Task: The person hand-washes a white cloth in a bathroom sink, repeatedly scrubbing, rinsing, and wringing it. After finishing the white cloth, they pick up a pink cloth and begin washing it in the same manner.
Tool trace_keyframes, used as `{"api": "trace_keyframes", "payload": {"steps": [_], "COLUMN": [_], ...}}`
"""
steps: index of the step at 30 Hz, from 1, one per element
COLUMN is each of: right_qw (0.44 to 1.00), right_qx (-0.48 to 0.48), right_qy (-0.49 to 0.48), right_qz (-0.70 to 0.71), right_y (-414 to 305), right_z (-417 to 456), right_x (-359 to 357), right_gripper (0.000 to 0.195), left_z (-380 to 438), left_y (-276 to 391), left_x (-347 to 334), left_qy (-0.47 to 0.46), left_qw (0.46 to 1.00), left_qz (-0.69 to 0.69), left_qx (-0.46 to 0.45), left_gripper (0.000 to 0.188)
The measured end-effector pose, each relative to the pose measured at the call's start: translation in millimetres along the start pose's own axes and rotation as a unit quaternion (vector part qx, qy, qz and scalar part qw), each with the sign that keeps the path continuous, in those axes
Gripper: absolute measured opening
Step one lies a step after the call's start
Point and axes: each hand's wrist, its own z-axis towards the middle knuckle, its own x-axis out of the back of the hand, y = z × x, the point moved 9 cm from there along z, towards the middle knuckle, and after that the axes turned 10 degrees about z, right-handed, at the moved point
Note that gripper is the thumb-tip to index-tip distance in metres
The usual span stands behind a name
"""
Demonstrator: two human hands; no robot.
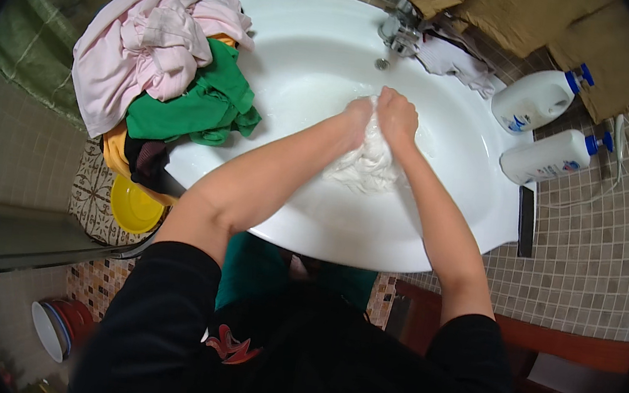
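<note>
Wet white cloth (369, 165) lies bunched in the basin of a white washbasin (310, 231), in a little cloudy water. My left hand (358, 121) is closed on a part of it drawn up toward the far side. Right beside it, my right hand (396, 118) grips the same cloth, fingers curled into a fist. The two fists nearly touch at the top, and the rest of the cloth hangs down between my wrists onto the basin floor. What my fingers enclose is hidden.
A pile of pink (157, 44) and green clothes (196, 107) covers the left rim. Two white pump bottles (534, 102) lean at the right, near a chrome faucet (401, 32). A yellow basin (136, 205) is on the floor; brown clothing (504, 14) hangs at the upper right.
</note>
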Motion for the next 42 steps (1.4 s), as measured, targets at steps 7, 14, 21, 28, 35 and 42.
{"api": "trace_keyframes", "payload": {"steps": [7, 14, 21, 28, 35, 42], "right_qw": [0.986, 0.967, 0.959, 0.910, 0.988, 0.994], "right_qx": [-0.158, 0.036, -0.166, -0.012, 0.138, -0.084], "right_qy": [0.021, -0.220, -0.031, -0.123, 0.012, 0.049], "right_qz": [-0.048, -0.126, 0.226, 0.396, 0.067, -0.054], "right_y": [123, 101, 154, -17, -70, 68], "right_z": [26, 4, 28, -2, -27, 20], "right_x": [26, -72, -52, -32, -9, 4], "right_gripper": [0.049, 0.051, 0.046, 0.026, 0.026, 0.042], "left_z": [-32, -2, 41, -11, 20, -20], "left_y": [46, 36, 13, 20, 11, 12], "left_x": [32, 66, 89, 27, 16, -14], "left_qy": [0.225, 0.197, 0.143, -0.007, -0.298, 0.018], "left_qw": [0.915, 0.689, 0.947, 0.996, 0.930, 0.990], "left_qz": [0.335, 0.694, 0.287, -0.085, -0.176, 0.137], "left_qx": [-0.005, -0.071, -0.014, 0.028, -0.126, 0.011], "left_gripper": [0.051, 0.044, 0.041, 0.054, 0.047, 0.044]}}
